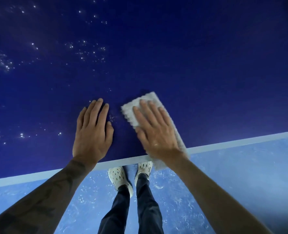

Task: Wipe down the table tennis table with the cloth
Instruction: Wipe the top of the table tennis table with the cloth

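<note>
Basically, keep R hand (155, 130) flat on cloth (136, 105), L hand (92, 132) open bracing table (207, 56), sweep twd droplets (89, 51) upper left w/ overlapping passes.

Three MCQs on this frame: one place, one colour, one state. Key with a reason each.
1. Where is the cloth? A under the right hand, by the near edge of the table; B on the floor; C folded at the far side.
2. Colour of the table? A green; B dark blue; C red.
3. State of the left hand? A fist; B gripping the cloth; C flat, fingers straight.
Key: 1A, the palm presses it flat; 2B, deep blue with a pale edge line; 3C, it rests on bare table.
</note>
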### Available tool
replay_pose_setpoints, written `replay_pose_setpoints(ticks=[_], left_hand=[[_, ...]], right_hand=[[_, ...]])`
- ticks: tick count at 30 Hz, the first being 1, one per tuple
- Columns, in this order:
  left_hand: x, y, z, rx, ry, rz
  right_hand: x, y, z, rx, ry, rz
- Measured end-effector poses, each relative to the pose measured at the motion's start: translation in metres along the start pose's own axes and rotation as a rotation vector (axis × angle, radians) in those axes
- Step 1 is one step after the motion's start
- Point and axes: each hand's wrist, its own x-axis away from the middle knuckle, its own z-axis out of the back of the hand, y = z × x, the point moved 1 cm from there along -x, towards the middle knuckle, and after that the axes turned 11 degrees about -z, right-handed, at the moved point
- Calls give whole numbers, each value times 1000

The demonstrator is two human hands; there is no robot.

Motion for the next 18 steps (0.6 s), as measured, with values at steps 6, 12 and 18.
replay_pose_setpoints(ticks=[6, 12, 18], left_hand=[[-1, 1, -1, 9, -3, 1], [-2, 2, -1, -8, 18, 3], [-3, 1, -2, -3, 19, 10]], right_hand=[[-41, 20, 19, -30, 67, -381], [-19, -51, 0, -66, 7, -99], [-20, 14, 7, -43, 42, -311]])
